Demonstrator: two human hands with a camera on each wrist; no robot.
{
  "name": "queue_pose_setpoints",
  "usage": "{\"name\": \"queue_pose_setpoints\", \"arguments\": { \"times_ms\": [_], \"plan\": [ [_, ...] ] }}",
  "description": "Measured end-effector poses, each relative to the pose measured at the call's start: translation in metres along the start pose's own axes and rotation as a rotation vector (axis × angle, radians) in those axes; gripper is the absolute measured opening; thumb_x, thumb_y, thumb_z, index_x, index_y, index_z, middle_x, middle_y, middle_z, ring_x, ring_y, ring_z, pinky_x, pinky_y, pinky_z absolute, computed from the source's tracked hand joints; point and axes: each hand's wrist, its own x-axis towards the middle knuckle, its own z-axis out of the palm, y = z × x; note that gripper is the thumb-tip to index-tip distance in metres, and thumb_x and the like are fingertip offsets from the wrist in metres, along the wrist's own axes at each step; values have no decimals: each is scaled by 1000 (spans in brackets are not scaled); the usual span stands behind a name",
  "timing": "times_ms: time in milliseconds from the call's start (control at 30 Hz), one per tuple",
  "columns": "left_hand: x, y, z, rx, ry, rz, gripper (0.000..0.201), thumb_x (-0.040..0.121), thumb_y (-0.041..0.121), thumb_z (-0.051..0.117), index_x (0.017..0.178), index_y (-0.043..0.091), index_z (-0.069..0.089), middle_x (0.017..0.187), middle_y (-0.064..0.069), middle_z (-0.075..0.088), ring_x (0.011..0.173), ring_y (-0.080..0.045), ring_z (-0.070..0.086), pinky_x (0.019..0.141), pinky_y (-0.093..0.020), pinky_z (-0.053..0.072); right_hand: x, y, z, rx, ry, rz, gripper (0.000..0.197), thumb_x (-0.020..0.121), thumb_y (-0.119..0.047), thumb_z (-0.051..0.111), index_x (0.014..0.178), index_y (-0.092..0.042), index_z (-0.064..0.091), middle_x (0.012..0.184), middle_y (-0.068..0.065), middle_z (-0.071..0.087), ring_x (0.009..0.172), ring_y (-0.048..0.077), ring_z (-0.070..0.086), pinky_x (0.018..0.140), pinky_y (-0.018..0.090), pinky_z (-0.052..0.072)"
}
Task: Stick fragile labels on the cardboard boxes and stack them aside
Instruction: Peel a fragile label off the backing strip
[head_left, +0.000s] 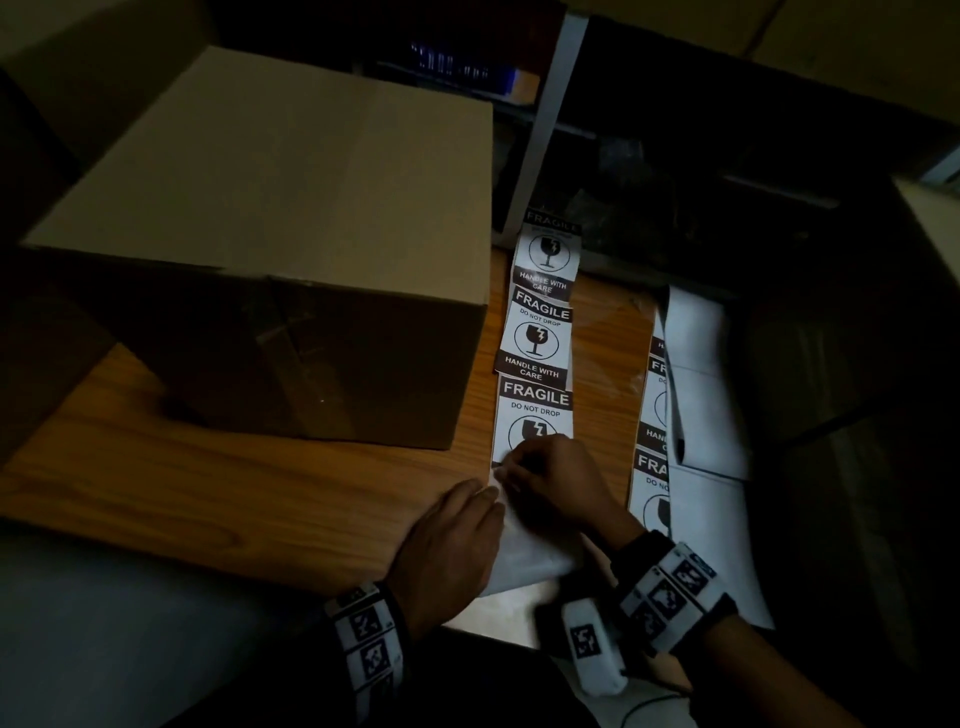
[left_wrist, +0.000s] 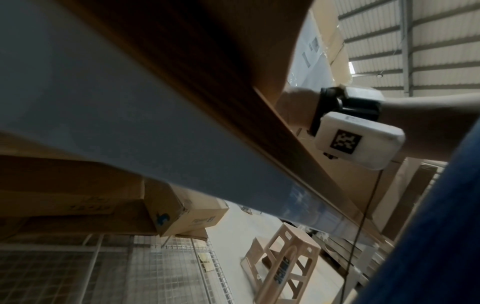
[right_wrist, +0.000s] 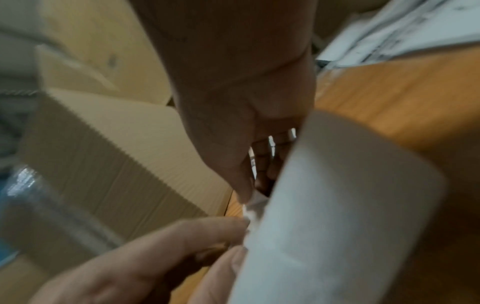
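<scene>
Seemingly both hands (head_left: 519, 499) (blurred) at label edge (head_left: 501, 475)

The head view looks steeply down from above the worktop (head_left: 260, 493), taking in the cardboard box (head_left: 270, 249) at left, the label strip (head_left: 537, 343) at centre and both hands close to the bottom edge. The left wrist view sits very low against the worktop edge (left_wrist: 182, 144), tilted and facing out under it toward stacked cartons (left_wrist: 78, 195), a stool (left_wrist: 285, 263) and the roof; it also catches the right wrist's camera unit (left_wrist: 358, 142). The right wrist view looks along the right hand (right_wrist: 233, 133) from very near, blurred. It shares the box, the white backing sheet (right_wrist: 337, 216) and the left hand (right_wrist: 155, 257) with the head view.
</scene>
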Motion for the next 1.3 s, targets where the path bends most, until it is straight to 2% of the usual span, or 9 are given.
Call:
{"name": "queue_pose_setpoints", "arguments": {
  "times_ms": [100,167,367,533,700,867,1033,1167,1300],
  "plan": [
    [6,5,-11,-14,24,-35,37,94,23,53,124,2,59,116,-8,60,105,-24,54,94,-36,46,1,2,0,3,17,32,12,88,-30,68,84,-23,77,82,-6,75,75,9,69,74,39,56],
    [10,7,-16,-9,44,-72,39,91,27,56,123,4,60,113,-6,59,101,-22,54,89,-35,45,1,1,-1,-3,22,47,14,87,-31,66,83,-22,76,82,-3,75,77,13,69,74,39,55],
    [9,8,-12,-1,47,-103,41,89,28,47,115,5,69,124,-8,65,117,-22,53,100,-33,38,2,1,0,14,26,68,36,76,-48,52,82,-20,75,81,2,74,78,20,69,72,41,55],
    [7,6,-5,-3,15,-107,38,87,28,52,113,6,70,124,-9,66,120,-23,53,102,-35,41,5,1,-1,98,38,159,14,82,-23,68,72,-17,76,72,-3,74,75,9,68,76,35,55],
    [7,5,-3,21,24,-72,34,86,25,57,109,5,71,120,-11,67,118,-25,53,106,-35,36,4,0,-4,193,63,226,13,78,-10,71,68,-17,77,72,-7,74,85,4,68,80,27,51],
    [6,4,-3,17,6,-64,36,87,25,52,108,4,71,121,-12,67,117,-26,57,104,-36,39,6,5,-2,247,98,288,18,78,-10,71,62,-19,75,69,-2,74,78,9,69,80,31,53],
    [7,4,0,-1,-29,-80,37,89,25,49,112,5,70,125,-11,64,120,-25,56,104,-38,43,7,8,0,270,130,322,9,77,-18,76,68,-14,78,70,4,74,75,16,70,76,35,55],
    [7,4,-4,-26,-26,-97,39,87,26,48,112,7,70,125,-8,65,119,-24,57,100,-36,47,-1,3,-22,426,-80,263,6,81,-7,75,84,-2,77,78,16,74,68,17,68,68,28,55],
    [8,5,-5,-29,-11,-71,36,88,25,49,113,7,69,123,-10,65,118,-26,57,98,-39,49,-7,5,-53,716,-296,211,25,79,-11,78,101,1,74,101,21,73,93,29,71,88,36,56]
  ]
}}
